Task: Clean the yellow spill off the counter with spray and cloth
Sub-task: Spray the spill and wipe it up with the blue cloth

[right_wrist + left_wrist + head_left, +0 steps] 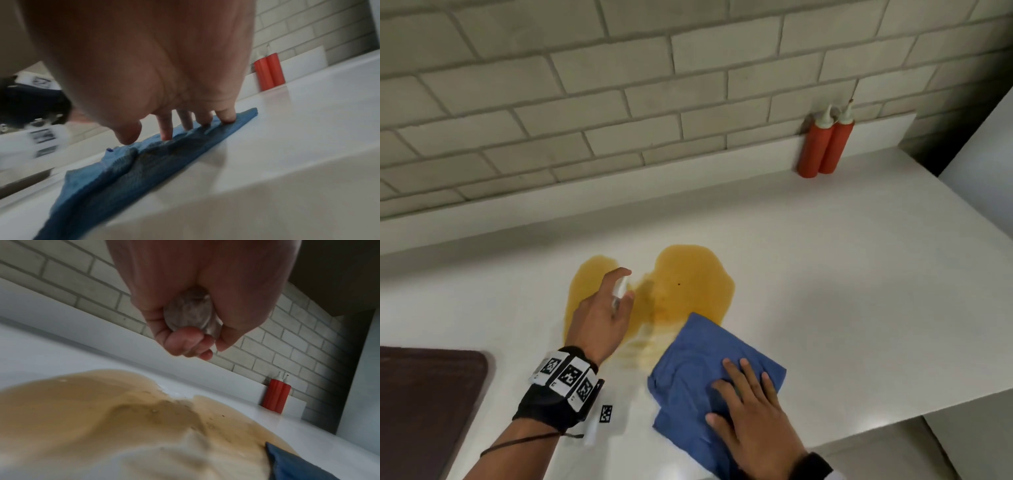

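Now my left hand (599, 317) grips small clear spray bottle (619, 291), fingers curled round it, hovering over yellow spill (688, 284). Spill glossy, two-lobed puddle on smooth white desk (825, 257). My right hand (751, 414) flat, fingers straight, pressing soft folded blue cloth (688, 359), whose far corner touches spill. Beyond spill, two red squeeze bottles (825, 147) against brick wall. No writing readable.

The left forearm is bare down to a black fabric wrist strap (558, 394) ringed with white square tiles, each printed with a black-and-white coded marker; one more marker tile (605, 413) juts out below it. A thin dark cord (524, 443) trails from the strap along the forearm. The right wrist wears a black band (816, 464), its edge cut off by the frame
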